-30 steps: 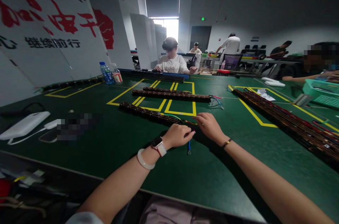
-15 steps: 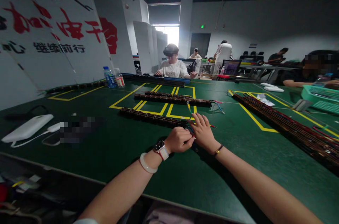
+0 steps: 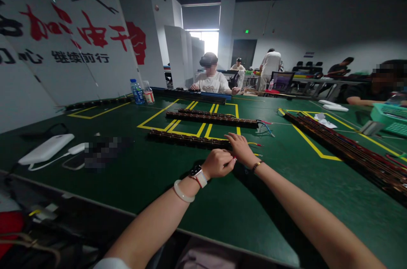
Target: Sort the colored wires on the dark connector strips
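At the near end of a long dark wire harness [image 3: 187,138], both hands work close together. My left hand [image 3: 218,163] is closed in a pinch, with a small red wire tip just showing at its fingertips. My right hand [image 3: 242,149] curls over the harness end from the right, its fingers bent around the wires there; their grip is partly hidden. A yellow wire with a red tip [image 3: 256,144] sticks out behind it. Beyond lies another harness [image 3: 211,119] with red and blue wire ends, and a shorter one [image 3: 200,113] behind that.
The green table [image 3: 203,218] has yellow tape outlines. Thick bundles [image 3: 343,150] lie to the right, near a green basket [image 3: 389,118]. On the left are a white power bank [image 3: 47,148], a cable and a phone [image 3: 74,162]. Two bottles [image 3: 137,92] stand farther back. A co-worker [image 3: 210,76] sits opposite.
The upright green-yellow wire with a ring terminal no longer shows above my right hand. That hand's fingers have lowered over the harness end. The whole view has shifted slightly.
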Tool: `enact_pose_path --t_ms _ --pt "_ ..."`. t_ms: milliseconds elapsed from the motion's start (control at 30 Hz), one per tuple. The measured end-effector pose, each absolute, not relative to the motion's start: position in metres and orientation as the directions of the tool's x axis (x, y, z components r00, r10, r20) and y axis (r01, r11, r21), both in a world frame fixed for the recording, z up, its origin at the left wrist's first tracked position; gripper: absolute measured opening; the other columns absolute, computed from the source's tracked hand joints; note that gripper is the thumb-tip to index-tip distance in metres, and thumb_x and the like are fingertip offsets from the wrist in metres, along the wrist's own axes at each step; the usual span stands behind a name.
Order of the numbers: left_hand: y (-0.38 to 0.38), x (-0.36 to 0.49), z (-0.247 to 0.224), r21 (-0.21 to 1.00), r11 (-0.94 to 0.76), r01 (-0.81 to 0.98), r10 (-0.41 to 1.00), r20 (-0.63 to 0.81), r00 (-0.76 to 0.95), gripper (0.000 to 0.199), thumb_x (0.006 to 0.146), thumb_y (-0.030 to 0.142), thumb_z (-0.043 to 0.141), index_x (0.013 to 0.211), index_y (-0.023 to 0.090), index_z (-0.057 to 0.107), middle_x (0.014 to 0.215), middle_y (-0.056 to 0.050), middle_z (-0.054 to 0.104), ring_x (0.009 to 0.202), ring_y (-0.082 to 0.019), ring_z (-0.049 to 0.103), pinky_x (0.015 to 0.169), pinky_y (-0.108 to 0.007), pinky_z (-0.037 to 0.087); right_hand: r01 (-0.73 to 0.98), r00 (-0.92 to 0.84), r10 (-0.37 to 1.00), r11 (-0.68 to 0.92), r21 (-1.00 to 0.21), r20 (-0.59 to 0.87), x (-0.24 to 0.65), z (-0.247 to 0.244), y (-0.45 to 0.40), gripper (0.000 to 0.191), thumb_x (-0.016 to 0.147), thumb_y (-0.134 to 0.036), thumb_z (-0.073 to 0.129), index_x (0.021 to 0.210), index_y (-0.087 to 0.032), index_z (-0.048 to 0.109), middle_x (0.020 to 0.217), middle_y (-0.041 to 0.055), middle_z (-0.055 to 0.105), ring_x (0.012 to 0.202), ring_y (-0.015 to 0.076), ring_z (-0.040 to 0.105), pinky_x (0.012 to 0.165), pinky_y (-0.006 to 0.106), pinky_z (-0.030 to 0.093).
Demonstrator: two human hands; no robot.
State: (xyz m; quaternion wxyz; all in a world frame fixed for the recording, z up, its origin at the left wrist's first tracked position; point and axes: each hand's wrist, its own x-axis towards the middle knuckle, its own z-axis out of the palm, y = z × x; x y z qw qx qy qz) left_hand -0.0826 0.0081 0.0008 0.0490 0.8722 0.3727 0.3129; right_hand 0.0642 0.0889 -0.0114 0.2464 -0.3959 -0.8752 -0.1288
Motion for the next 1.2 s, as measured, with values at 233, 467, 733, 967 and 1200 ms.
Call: enact_pose_path --t_ms 233,467,733,967,1200 --pt "0.013 -0.084 -0.006 0.152 -0.722 0.675 0.631 0.543 0.553 0.040 0.094 0.026 0.035 0.057 0.020 0.051 0.058 -0.004 0.055 0.058 -0.014 0.051 0.064 -0.030 0.034 0.733 -0.605 0.680 0.678 -0.042 0.414 0.040 -0.024 0.124 0.031 0.088 -0.045 0.055 0.100 -0.017 0.062 0.090 0.0079 0.065 0.087 0.0216 0.058 0.075 0.031 0.043" --pt "0.014 -0.077 -0.011 0.086 -0.733 0.675 0.554 0.651 0.519 0.038 0.091 0.026 0.040 0.057 0.018 0.056 0.054 -0.002 0.056 0.053 -0.012 0.052 0.057 -0.027 0.034 0.779 -0.558 0.701 0.627 -0.012 0.443 0.040 -0.027 0.146 0.031 0.089 -0.042 0.054 0.103 -0.015 0.059 0.094 0.0095 0.064 0.093 0.0232 0.055 0.080 0.032 0.042" --pt "0.016 -0.078 -0.012 0.022 -0.736 0.676 0.495 0.699 0.517 0.035 0.089 0.023 0.044 0.057 0.018 0.057 0.054 0.001 0.059 0.052 -0.010 0.055 0.054 -0.027 0.035 0.854 -0.462 0.780 0.520 -0.026 0.422 0.015 -0.028 0.182 0.040 0.090 -0.044 0.050 0.118 -0.015 0.052 0.102 0.0118 0.063 0.098 0.0251 0.053 0.082 0.032 0.039" --pt "0.019 -0.079 -0.013 0.016 -0.717 0.697 0.488 0.726 0.485 0.038 0.089 0.025 0.043 0.053 0.018 0.055 0.052 0.001 0.059 0.050 -0.010 0.054 0.052 -0.027 0.033 0.890 -0.404 0.804 0.456 -0.016 0.436 -0.010 -0.026 0.213 0.043 0.090 -0.042 0.051 0.119 -0.011 0.051 0.103 0.0177 0.062 0.099 0.0277 0.052 0.082 0.034 0.038" --pt "0.018 -0.080 -0.012 0.011 -0.736 0.677 0.475 0.721 0.505 0.036 0.089 0.023 0.043 0.054 0.018 0.054 0.053 0.001 0.057 0.049 -0.010 0.052 0.053 -0.027 0.033 0.890 -0.383 0.744 0.456 0.003 0.547 0.015 -0.025 0.213 0.057 0.089 -0.053 0.044 0.131 -0.014 0.045 0.130 0.0179 0.050 0.122 0.0302 0.039 0.101 0.042 0.025"
